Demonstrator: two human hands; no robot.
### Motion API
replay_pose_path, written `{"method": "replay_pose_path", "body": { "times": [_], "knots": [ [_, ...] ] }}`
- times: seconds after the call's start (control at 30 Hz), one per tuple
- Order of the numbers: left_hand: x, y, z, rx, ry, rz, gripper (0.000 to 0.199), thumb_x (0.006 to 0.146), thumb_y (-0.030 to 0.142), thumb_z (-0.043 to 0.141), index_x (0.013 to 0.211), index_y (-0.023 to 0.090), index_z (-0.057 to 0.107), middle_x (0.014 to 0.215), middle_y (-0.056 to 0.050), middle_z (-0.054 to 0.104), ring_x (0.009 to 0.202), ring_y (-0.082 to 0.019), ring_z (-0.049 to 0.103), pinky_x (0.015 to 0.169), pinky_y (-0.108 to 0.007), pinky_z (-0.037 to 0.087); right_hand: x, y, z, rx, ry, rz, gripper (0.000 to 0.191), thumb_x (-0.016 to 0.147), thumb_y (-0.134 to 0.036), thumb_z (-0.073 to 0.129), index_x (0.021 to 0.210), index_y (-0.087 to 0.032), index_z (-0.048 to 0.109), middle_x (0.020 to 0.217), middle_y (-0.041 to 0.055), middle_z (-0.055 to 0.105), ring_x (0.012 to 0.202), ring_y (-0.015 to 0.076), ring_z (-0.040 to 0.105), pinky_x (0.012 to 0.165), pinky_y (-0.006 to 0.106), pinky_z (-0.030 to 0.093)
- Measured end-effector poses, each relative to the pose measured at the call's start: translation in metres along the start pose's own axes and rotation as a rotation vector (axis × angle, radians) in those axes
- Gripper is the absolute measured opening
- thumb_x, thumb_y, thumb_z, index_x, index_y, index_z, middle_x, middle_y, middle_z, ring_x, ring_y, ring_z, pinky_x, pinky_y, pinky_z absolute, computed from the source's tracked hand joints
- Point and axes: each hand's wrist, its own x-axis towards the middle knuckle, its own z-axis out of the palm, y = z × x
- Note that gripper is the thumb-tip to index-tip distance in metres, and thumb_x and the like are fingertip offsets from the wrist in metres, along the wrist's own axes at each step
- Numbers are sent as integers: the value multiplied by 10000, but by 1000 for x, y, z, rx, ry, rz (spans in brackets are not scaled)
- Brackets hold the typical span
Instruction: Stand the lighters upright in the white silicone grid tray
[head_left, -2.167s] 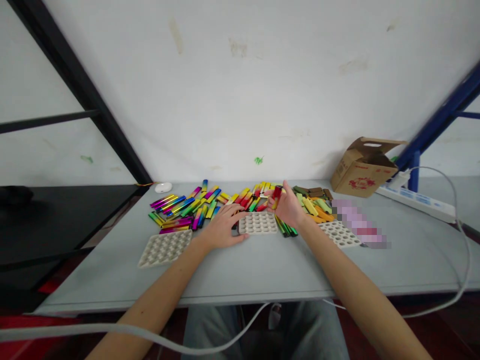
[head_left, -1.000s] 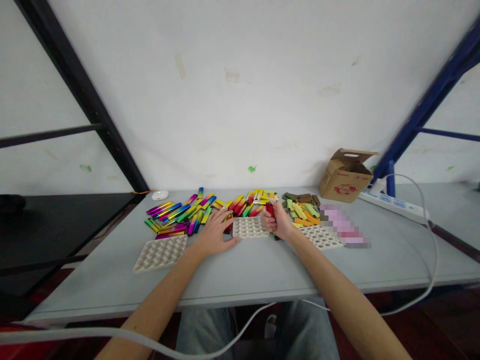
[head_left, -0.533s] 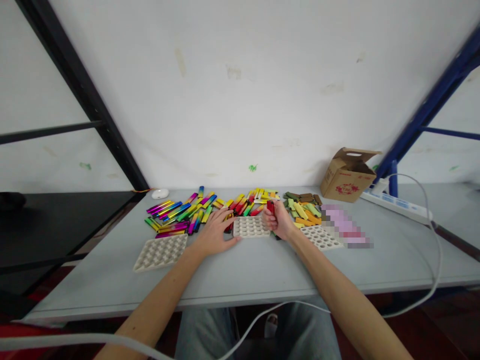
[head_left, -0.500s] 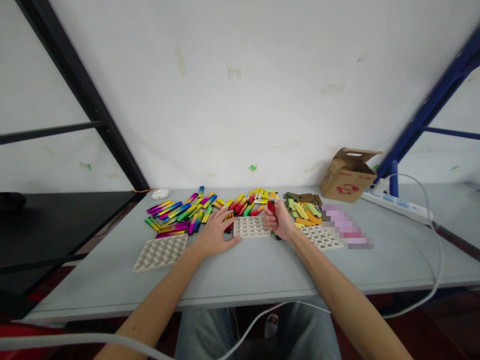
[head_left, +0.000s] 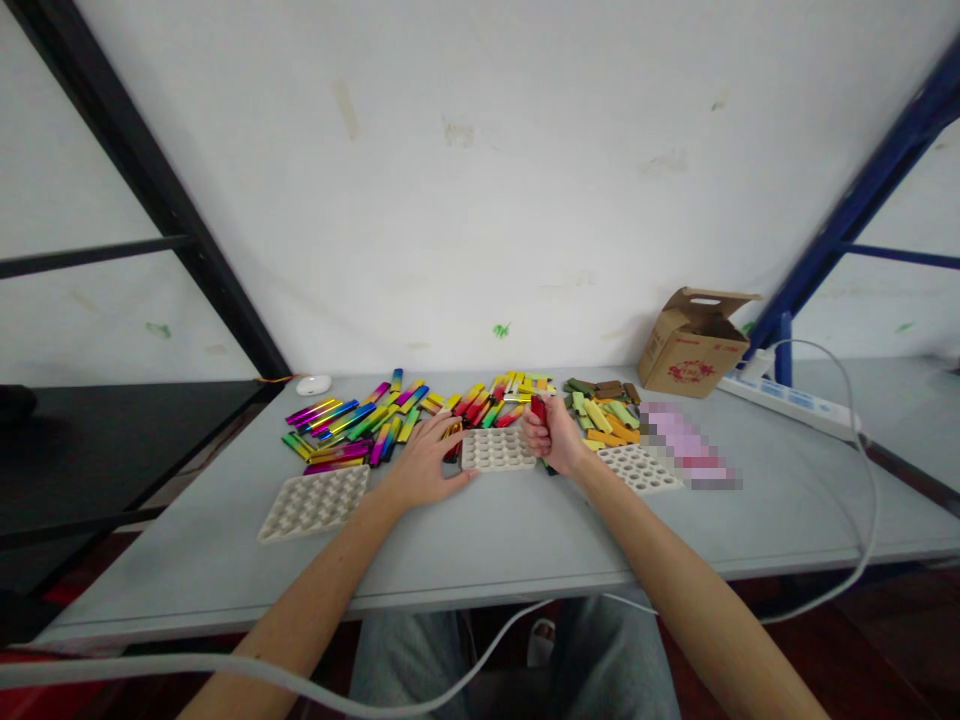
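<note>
My right hand [head_left: 556, 436] is closed in a fist around a red lighter [head_left: 538, 408], held upright with the thumb near its top. It is beside the right edge of a small white tray with rows of round holes [head_left: 498, 450]. My left hand [head_left: 429, 462] lies with fingers spread at the tray's left edge, its thumb by the near left corner. Part of the dark red and gold pieces under its fingertips is hidden. Behind the tray lie red and yellow shiny lighters [head_left: 474, 405]. A dark piece shows just below my right fist.
A second holed tray [head_left: 313, 502] lies left, a third [head_left: 639, 469] right. Purple, blue and green shiny pieces [head_left: 341, 425] spread at left; yellow, orange and olive pieces [head_left: 600, 415] at right. A cardboard box [head_left: 694, 350], power strip [head_left: 795, 405] and white cable [head_left: 874, 510] are farther right.
The whole view has shifted slightly. Both hands keep nearly the same place and pose against the tray, and the red lighter stays in my right fist.
</note>
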Motion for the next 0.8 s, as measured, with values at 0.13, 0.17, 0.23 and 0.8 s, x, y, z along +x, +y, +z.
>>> {"method": "replay_pose_path", "body": {
  "times": [0.13, 0.17, 0.23, 0.8],
  "knots": [
    [0, 1, 0, 6, -1, 2, 557, 802, 501, 628, 1254, 176, 607, 1337, -151, 555, 1314, -348, 421, 1105, -541, 343, 1, 1, -1, 10, -10, 18, 381, 834, -507, 394, 596, -221, 311, 452, -101, 196, 375, 62, 88, 338, 181, 98],
    [0, 1, -1, 10, -2, 3, 558, 805, 505, 625, 1253, 172, 607, 1338, -151, 554, 1315, -346, 419, 1107, -536, 342, 1, 2, -2, 10, -17, 20, 388, 835, -516, 395, 596, -221, 311, 451, -101, 196, 374, 61, 89, 339, 181, 99],
    [0, 2, -1, 17, -5, 3, 559, 810, 513, 618, 1250, 169, 607, 1340, -150, 552, 1316, -344, 418, 1109, -529, 342, 1, 3, -3, 10, -38, 21, 404, 828, -539, 406, 596, -221, 313, 449, -102, 196, 372, 59, 93, 340, 179, 103],
    [0, 1, 0, -3, 5, 5, 556, 802, 511, 626, 1259, 197, 600, 1338, -141, 549, 1311, -334, 430, 1109, -519, 349, -1, 3, 0, 15, -49, 28, 372, 823, -503, 408, 597, -221, 320, 465, -99, 190, 387, 64, 83, 339, 170, 117]
  ]
}}
